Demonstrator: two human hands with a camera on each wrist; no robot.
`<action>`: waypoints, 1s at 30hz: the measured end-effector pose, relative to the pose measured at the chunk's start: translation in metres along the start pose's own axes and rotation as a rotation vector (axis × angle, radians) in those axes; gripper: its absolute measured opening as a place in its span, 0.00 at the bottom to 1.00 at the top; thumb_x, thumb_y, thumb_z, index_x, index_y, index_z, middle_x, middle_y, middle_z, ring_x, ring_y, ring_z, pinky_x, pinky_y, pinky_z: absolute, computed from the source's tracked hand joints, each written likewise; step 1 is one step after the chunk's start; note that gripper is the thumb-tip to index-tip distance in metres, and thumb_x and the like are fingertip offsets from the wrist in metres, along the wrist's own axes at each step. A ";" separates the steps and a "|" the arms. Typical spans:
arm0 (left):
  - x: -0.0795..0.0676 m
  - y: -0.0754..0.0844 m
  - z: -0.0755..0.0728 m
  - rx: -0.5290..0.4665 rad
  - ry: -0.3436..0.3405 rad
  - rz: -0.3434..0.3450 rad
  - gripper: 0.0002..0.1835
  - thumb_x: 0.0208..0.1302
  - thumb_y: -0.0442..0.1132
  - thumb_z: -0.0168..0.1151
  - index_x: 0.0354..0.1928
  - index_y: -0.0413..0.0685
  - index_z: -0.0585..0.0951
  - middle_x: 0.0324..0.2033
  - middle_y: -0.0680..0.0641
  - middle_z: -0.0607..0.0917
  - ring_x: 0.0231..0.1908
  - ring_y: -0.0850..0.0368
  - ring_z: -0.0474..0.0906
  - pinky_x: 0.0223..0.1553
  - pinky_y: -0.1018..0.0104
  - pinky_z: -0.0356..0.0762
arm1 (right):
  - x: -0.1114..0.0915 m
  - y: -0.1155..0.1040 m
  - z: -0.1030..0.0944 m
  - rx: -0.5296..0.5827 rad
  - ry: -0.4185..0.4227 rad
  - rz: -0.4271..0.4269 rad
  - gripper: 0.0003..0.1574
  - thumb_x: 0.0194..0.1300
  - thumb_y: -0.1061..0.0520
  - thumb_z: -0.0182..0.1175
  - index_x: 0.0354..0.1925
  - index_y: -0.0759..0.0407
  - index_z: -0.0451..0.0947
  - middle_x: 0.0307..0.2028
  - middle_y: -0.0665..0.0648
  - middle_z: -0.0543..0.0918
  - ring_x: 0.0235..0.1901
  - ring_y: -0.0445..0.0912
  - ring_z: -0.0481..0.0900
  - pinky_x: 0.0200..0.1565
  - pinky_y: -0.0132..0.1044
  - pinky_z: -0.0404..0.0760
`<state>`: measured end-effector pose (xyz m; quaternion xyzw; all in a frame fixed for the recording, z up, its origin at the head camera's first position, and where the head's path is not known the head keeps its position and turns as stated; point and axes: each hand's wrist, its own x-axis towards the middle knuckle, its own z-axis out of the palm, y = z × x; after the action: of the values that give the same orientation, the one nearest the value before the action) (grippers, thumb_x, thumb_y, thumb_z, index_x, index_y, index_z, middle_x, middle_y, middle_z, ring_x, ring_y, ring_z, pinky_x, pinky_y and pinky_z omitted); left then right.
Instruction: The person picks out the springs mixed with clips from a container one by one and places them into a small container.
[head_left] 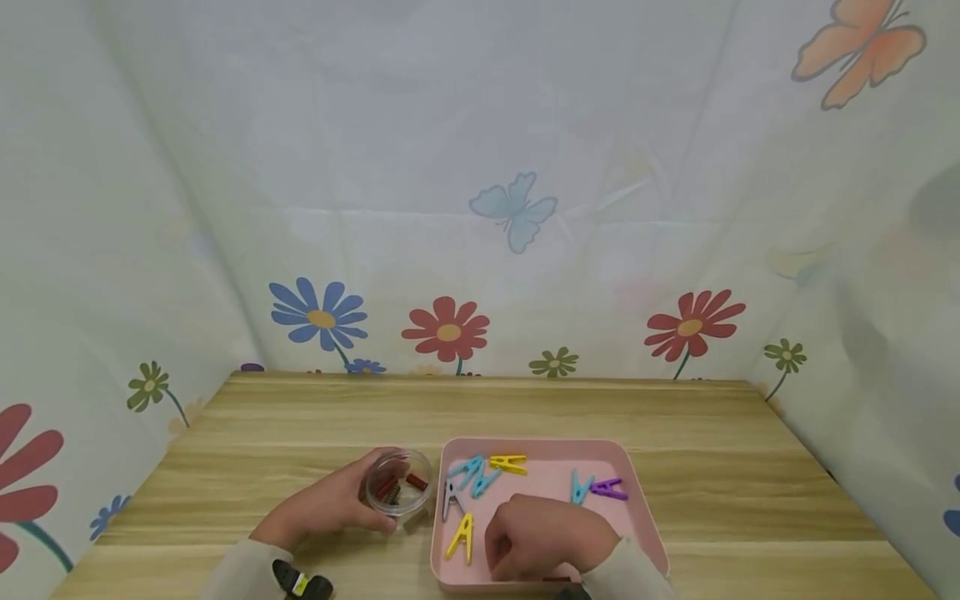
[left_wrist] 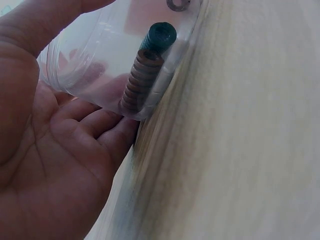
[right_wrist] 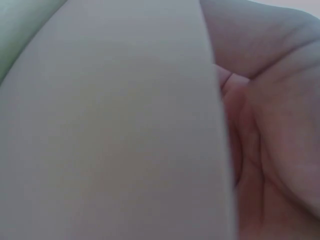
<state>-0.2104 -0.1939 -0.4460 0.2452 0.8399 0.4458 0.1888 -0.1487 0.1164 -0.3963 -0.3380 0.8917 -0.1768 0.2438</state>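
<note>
My left hand (head_left: 341, 500) grips a clear plastic jar (head_left: 412, 502) from its left side, thumb and fingers around the wall. Inside the jar lie several springs; the left wrist view shows a brown spring (left_wrist: 141, 82) and a dark green spring (left_wrist: 161, 37) against the wall. My right hand (head_left: 543, 533) is down in the pink tray (head_left: 551, 447) near its front wall, fingers curled under. I cannot tell whether those fingers hold anything. A dark red spring (head_left: 557, 579) shows partly beside the right wrist. In the right wrist view the tray wall (right_wrist: 115, 125) covers most of the hand.
Around the right hand in the tray lie yellow clothespins (head_left: 462, 539), blue clothespins (head_left: 581, 487), a grey clothespin (head_left: 452, 500) and a purple clothespin (head_left: 609, 489). The jar stands close to the tray's left wall on the wooden table (head_left: 337, 417). A flowered curtain (head_left: 600, 275) hangs behind.
</note>
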 end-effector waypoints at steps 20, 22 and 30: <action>-0.001 -0.002 0.000 -0.020 -0.015 0.005 0.48 0.47 0.47 0.77 0.70 0.58 0.60 0.65 0.45 0.73 0.66 0.45 0.67 0.57 0.76 0.66 | 0.002 -0.002 0.005 -0.032 -0.007 0.041 0.08 0.54 0.57 0.66 0.22 0.45 0.80 0.19 0.39 0.76 0.21 0.33 0.70 0.27 0.27 0.72; -0.001 -0.001 0.000 -0.011 -0.012 0.000 0.48 0.47 0.47 0.77 0.70 0.58 0.61 0.65 0.46 0.73 0.66 0.45 0.68 0.59 0.70 0.67 | 0.001 -0.002 0.005 -0.042 -0.003 0.052 0.08 0.53 0.57 0.66 0.21 0.44 0.79 0.18 0.39 0.76 0.21 0.33 0.70 0.26 0.28 0.72; 0.001 -0.004 0.001 0.014 -0.003 -0.005 0.48 0.47 0.49 0.77 0.69 0.59 0.61 0.64 0.49 0.75 0.65 0.47 0.69 0.62 0.56 0.67 | -0.007 0.002 0.000 -0.059 0.010 0.096 0.10 0.49 0.58 0.66 0.19 0.43 0.77 0.17 0.38 0.75 0.19 0.34 0.69 0.24 0.28 0.71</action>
<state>-0.2117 -0.1945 -0.4495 0.2451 0.8434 0.4391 0.1892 -0.1452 0.1231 -0.3948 -0.3012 0.9129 -0.1403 0.2372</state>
